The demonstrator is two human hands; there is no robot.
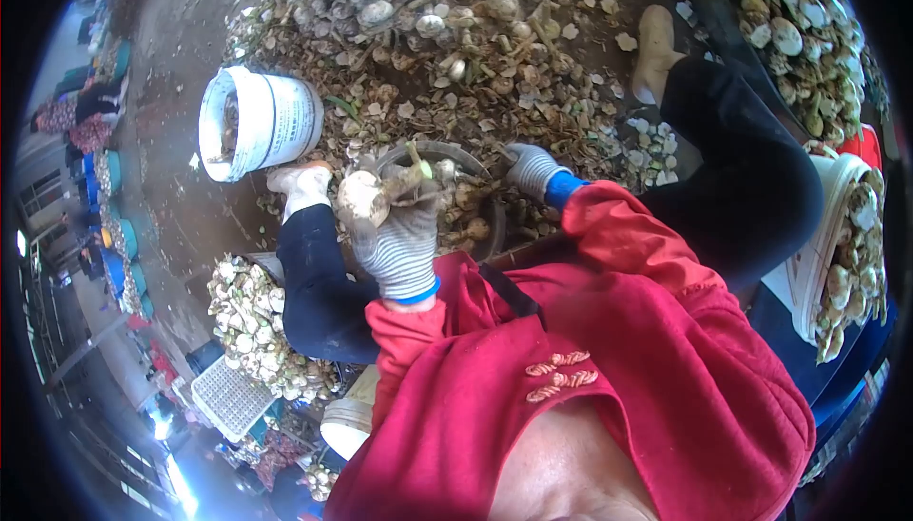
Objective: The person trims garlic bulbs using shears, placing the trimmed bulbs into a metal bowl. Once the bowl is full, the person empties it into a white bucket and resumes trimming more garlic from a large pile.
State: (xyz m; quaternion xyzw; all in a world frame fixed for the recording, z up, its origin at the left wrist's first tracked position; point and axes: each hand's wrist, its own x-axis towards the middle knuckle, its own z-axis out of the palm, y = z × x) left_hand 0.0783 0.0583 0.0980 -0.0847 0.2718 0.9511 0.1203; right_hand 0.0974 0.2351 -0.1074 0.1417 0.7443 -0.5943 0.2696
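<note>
My left hand (401, 243), in a striped knit glove with dirty fingers, is closed around a garlic bulb (363, 198) with its stalk (411, 179) still on. The bulb points to the left. To its right, my right hand (534, 171), in a similar glove, is closed with its fingers curled. A short dark tip shows by its fingers, too small to name. Between and below the hands is a round basin (447, 149) holding more garlic bulbs (475, 228); my left hand partly covers it.
A white bucket (290, 120) lies tilted at the left. Loose garlic (428, 22) and dry peelings (552, 93) cover the ground ahead. More garlic is heaped at left (245, 317) and upper right (785, 36). A white crate (231, 397) and a filled white container (808, 279) flank me.
</note>
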